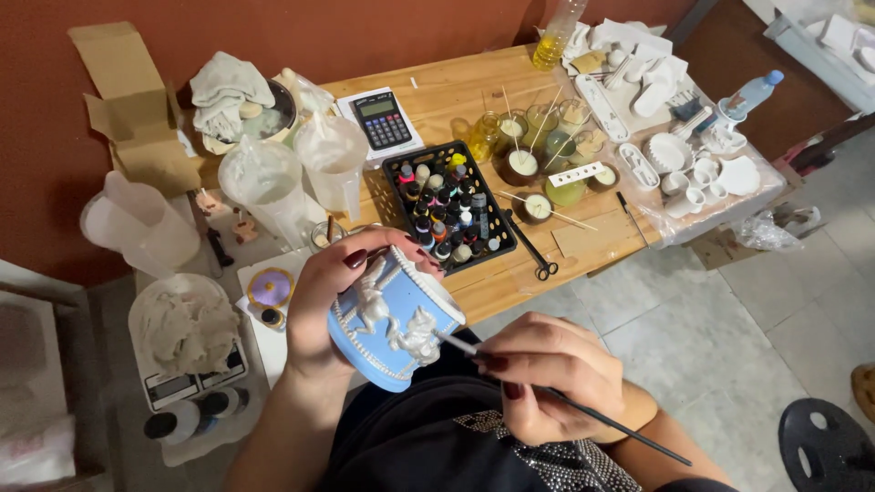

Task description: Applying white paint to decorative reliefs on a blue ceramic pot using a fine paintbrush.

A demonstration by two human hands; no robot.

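A person's left hand [333, 296] wraps its fingers around a round pale-blue ceramic pot with raised white figures and a beaded white rim [394, 321], tilted over the lap just in front of the wooden worktable [474, 91]. The right hand [538, 374] is closed in a pen-like pinch on a thin dark-handled brush [583, 412], its tip touching a white figure on the pot's side. The pot looks rigid, fairly weighty and breakable, its relief easy to chip; the smooth blue wall and the rim seem the safest places to grip. On the table behind the pot, a black tray of small paint bottles [447, 205] stands beside a grey calculator [383, 118]. The pot's far side and base are hidden, and its inside cannot be seen.
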